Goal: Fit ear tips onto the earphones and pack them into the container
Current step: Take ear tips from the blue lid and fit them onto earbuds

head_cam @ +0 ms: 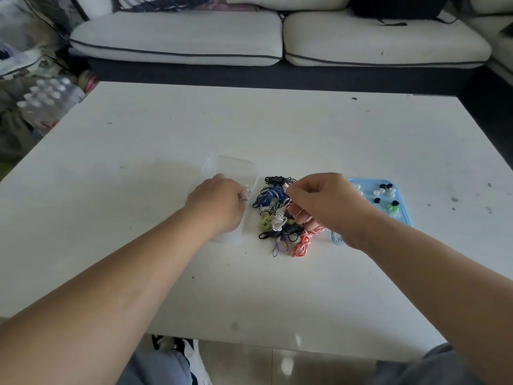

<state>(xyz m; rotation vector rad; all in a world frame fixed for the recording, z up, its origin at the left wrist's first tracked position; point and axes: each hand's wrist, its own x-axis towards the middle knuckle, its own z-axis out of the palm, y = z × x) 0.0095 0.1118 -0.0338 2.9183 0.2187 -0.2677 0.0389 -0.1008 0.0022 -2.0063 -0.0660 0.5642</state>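
Note:
A clear plastic container (230, 165) lies on the white table (249, 129), and my left hand (219, 202) rests over it with fingers curled at its right wall. To its right sits a pile of bundled earphones (277, 215) in black, blue, white, green and pink cords. My right hand (324, 204) hovers over the pile's right side, fingers curled, pinching a pink-white earphone cord. A light blue tray (399, 201) holding several loose black, white and green ear tips lies partly behind my right hand.
A pale blue cord loop (336, 237) lies by my right wrist. A white sofa (277, 40) stands beyond the table's far edge. A pack of water bottles (47, 101) sits on the floor at the left.

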